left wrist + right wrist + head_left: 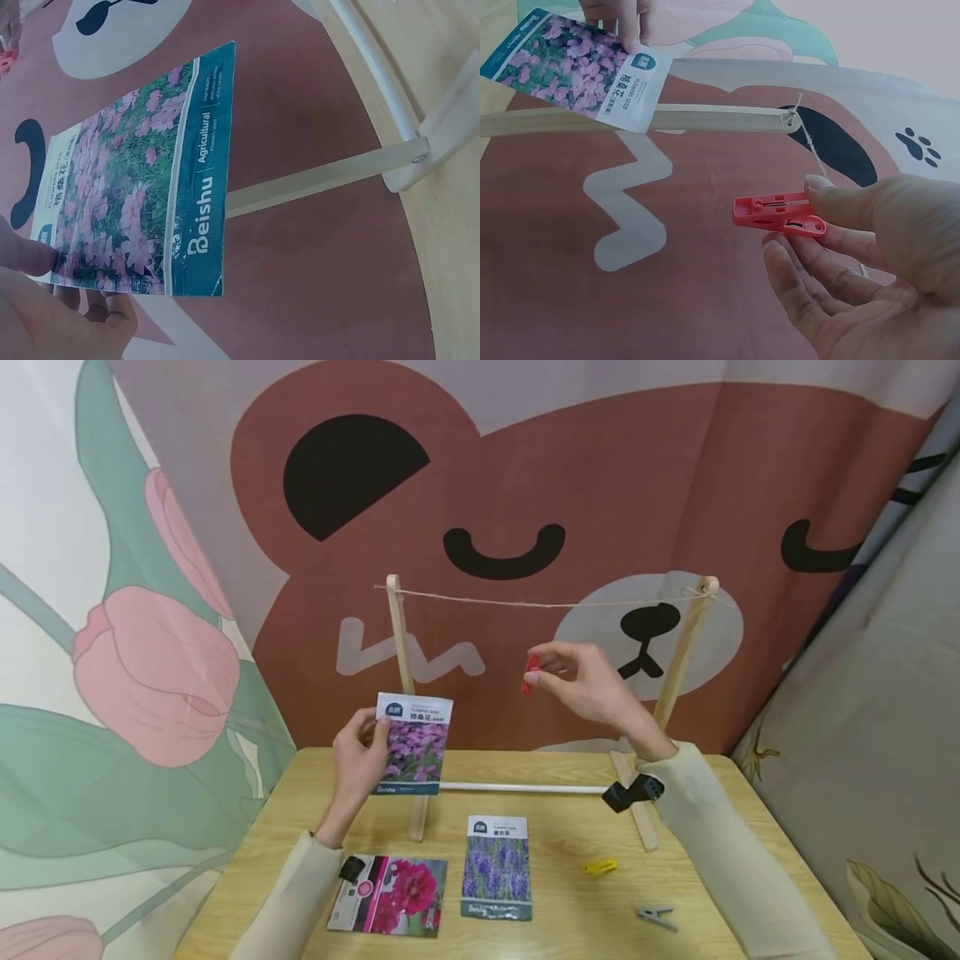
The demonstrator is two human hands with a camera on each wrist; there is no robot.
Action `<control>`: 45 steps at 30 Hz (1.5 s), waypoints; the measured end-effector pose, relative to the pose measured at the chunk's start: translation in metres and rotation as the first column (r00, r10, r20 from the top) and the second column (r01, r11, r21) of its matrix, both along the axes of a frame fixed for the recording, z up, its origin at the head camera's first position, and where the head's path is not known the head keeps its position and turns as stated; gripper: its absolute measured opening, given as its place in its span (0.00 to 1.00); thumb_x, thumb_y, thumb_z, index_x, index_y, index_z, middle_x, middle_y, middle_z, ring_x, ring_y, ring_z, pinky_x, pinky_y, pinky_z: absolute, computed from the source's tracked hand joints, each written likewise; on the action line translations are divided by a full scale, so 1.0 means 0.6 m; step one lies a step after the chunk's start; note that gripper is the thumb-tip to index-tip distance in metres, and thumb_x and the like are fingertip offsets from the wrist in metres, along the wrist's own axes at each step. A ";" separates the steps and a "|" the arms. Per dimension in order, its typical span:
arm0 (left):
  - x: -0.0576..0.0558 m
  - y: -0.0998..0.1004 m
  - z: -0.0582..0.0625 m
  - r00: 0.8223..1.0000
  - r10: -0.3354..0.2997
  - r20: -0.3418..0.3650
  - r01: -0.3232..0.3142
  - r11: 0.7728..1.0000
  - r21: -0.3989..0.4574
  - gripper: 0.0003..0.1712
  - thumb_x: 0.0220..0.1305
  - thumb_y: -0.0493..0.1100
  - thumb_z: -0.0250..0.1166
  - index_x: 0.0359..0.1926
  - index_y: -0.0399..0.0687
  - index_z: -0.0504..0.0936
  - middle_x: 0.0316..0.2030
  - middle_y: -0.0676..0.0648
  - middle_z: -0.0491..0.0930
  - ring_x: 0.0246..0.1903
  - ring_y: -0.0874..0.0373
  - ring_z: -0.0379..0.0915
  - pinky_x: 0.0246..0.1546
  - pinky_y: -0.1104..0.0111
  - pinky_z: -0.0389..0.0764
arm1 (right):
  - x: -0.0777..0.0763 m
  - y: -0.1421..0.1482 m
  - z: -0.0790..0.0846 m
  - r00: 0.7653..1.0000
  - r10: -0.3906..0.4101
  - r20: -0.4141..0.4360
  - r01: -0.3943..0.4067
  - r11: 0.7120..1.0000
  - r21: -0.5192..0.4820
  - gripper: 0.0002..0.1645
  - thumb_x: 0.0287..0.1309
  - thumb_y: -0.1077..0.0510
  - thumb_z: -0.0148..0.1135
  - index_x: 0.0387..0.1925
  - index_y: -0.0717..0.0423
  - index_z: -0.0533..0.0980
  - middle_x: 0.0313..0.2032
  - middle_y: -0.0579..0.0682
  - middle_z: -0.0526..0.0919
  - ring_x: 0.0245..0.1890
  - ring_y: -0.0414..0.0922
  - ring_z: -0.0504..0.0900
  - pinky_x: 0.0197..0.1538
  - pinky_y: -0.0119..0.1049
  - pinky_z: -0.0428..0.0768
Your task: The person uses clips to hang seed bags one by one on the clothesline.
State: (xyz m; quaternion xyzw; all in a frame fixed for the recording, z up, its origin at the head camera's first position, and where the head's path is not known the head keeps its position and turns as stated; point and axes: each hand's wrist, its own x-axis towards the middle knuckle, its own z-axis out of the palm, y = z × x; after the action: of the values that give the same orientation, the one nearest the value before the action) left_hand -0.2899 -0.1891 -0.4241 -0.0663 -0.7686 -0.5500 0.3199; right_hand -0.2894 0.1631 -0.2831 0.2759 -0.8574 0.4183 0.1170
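Observation:
My left hand (358,752) pinches a seed packet (415,750) with pink flowers on it by its left edge, thumb in front. The packet is upright, in front of the frame's left post. My right hand (581,681) holds a red clothespin (531,675) between thumb and fingers, below the string (517,603) tied between two wooden posts. Seen from the right wrist, the thumb lies on the handle end of the clothespin (769,214), its jaws pointing away from the palm.
On the table (562,902) lie a purple-flower seed packet (496,868), a magenta-flower packet (390,895), a yellow clothespin (599,866) and a grey clothespin (656,917). A white rod (517,788) joins the frame's feet. The right post (684,652) stands behind my right wrist.

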 end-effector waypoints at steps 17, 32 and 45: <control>-0.009 0.023 0.025 1.000 -0.014 -0.025 0.014 1.000 0.019 0.11 0.78 0.39 0.64 0.53 0.37 0.87 0.46 0.36 0.91 0.39 0.50 0.88 0.34 0.80 0.79 | -0.005 -0.022 0.052 1.000 0.003 -0.019 -0.003 1.000 0.011 0.23 0.70 0.53 0.72 0.62 0.57 0.82 0.43 0.51 0.91 0.48 0.50 0.89 0.55 0.50 0.83; 0.010 0.079 0.074 0.995 -0.036 -0.091 0.044 0.995 0.089 0.10 0.77 0.30 0.62 0.51 0.26 0.85 0.42 0.28 0.89 0.36 0.33 0.84 0.31 0.82 0.74 | -0.008 -0.037 0.081 1.000 -0.007 -0.005 0.006 1.000 -0.026 0.21 0.71 0.53 0.71 0.61 0.55 0.83 0.46 0.49 0.90 0.49 0.49 0.89 0.58 0.47 0.82; -0.019 0.082 0.054 0.994 -0.034 -0.103 0.040 0.998 0.054 0.09 0.77 0.34 0.64 0.51 0.35 0.87 0.42 0.35 0.92 0.33 0.45 0.85 0.31 0.78 0.76 | -0.016 -0.049 0.106 0.998 0.009 -0.060 -0.009 1.000 0.000 0.18 0.70 0.55 0.72 0.58 0.55 0.84 0.45 0.52 0.90 0.43 0.46 0.89 0.49 0.44 0.82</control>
State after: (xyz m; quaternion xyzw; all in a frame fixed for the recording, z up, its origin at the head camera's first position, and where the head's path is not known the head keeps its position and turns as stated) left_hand -0.3014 -0.1401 -0.3915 -0.0994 -0.7342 -0.5731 0.3502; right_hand -0.2989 0.1338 -0.2197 0.2924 -0.8521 0.4106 0.1410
